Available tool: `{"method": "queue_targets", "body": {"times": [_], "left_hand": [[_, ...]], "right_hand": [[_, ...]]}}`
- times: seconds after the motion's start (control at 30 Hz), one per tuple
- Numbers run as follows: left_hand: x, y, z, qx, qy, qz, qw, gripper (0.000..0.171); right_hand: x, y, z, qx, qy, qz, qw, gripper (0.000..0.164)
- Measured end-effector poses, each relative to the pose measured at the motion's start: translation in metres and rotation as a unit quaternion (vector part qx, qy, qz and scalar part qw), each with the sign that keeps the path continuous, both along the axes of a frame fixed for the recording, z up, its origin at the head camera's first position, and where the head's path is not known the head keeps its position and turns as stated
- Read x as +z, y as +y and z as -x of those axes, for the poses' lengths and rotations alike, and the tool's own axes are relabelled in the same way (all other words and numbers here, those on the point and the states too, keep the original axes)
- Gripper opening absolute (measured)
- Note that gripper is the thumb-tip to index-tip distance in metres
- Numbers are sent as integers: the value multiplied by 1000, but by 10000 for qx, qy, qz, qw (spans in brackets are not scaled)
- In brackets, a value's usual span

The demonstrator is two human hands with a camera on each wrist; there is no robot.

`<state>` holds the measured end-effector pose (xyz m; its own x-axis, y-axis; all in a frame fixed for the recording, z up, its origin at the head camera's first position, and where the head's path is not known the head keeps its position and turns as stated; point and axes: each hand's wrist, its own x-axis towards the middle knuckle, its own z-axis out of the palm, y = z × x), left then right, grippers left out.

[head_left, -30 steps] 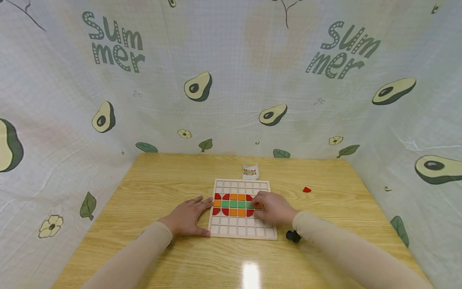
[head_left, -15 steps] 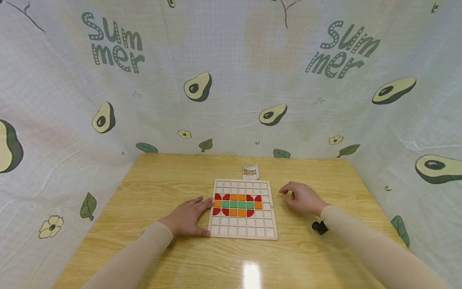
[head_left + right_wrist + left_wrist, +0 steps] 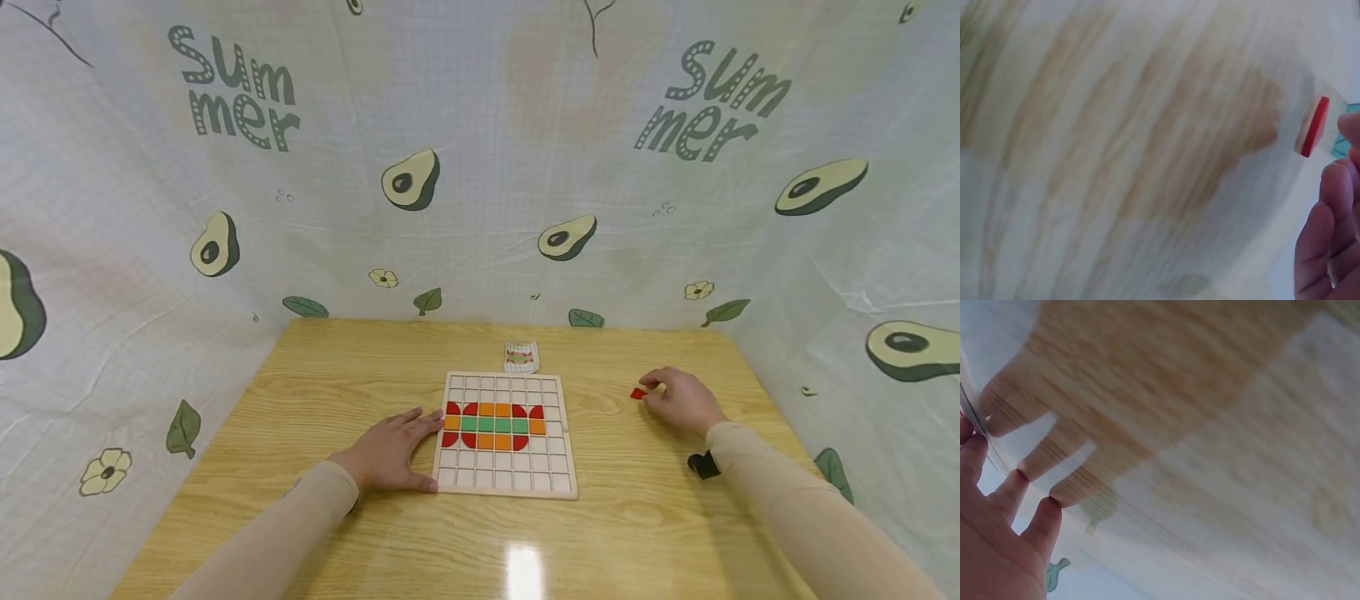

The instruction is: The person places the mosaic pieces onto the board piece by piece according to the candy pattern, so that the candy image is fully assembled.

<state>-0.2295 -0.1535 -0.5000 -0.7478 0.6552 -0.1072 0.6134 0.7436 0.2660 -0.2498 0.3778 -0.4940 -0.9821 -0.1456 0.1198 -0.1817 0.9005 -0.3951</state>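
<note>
A square wooden grid board (image 3: 506, 477) lies on the table, with red quarter-round, orange and green tiles set across its middle rows. My left hand (image 3: 392, 451) rests flat at the board's left edge, fingers spread and fingertips right at the rim. In the left wrist view its fingers (image 3: 1041, 528) reach down to the wood. To the right of the board, my right hand (image 3: 681, 402) is at a loose red quarter-round tile (image 3: 637, 393), thumb and forefinger parted just beside it. The right wrist view shows the red tile (image 3: 1316, 127) lying flat, its edge just ahead of the fingertips.
A small printed card (image 3: 521, 357) with a matching coloured pattern lies behind the board. The wooden table (image 3: 360, 367) ends at the back against a hanging cloth (image 3: 480, 250) printed with avocados. Cloth also hangs along both sides.
My right hand has left the board and moved right across the table to the loose red tile. A red quarter-round tile shows above the right-hand orange tile. My left hand stays put.
</note>
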Motion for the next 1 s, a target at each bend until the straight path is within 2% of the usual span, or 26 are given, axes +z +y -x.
{"method": "queue_targets", "body": {"times": [0.27, 0.43, 0.6, 0.83, 1.0], "left_hand": [[0, 1, 1, 9, 9, 63, 10000, 101], [2, 1, 0, 6, -24, 63, 10000, 100], [1, 1, 0, 2, -44, 62, 10000, 100], [0, 0, 0, 7, -15, 40, 10000, 101], [0, 0, 0, -9, 16, 22, 10000, 101]], "right_hand": [[-4, -3, 4, 36, -118, -255, 9996, 37], [-5, -9, 7, 156, -142, -512, 9985, 27], [-7, -12, 8, 183, -275, -500, 9982, 21], [-7, -12, 4, 460, -14, -458, 9979, 24], [-7, -12, 4, 680, 14, -284, 9973, 27]]}}
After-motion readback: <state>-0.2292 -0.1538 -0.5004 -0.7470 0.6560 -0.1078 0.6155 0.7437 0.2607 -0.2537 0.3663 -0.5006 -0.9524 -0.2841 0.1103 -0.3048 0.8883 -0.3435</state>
